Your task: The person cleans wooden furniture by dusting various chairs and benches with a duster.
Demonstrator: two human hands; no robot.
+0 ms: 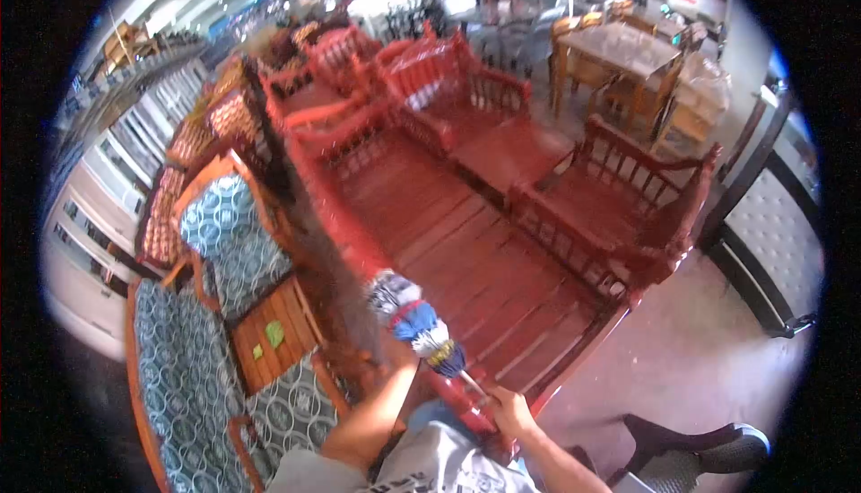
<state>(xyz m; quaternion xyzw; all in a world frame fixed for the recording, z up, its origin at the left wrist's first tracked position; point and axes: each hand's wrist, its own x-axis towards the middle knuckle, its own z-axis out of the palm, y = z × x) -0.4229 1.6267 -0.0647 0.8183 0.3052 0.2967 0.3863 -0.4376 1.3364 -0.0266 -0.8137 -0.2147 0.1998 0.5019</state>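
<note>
My right hand (509,412) is closed around the thin handle of a duster (415,324). The duster's head is a fluffy roll of grey, blue, white, yellow and dark strands, slanting up and left over the near end of a red wooden bench (457,260). Its tip lies at the bench's left rail; whether it touches is unclear. My left hand (397,369) is low beside that rail, left of the duster, its fingers blurred and partly hidden. Slats run along the bench seat, and more red wooden seats (619,183) with spindled sides adjoin it.
On the left stand a blue patterned sofa (184,376) and armchair (235,233), with a wooden table (273,327) bearing green pieces. A dining table (619,49) stands at the back right. A tufted white panel (773,224) and a black chair (691,453) are at right.
</note>
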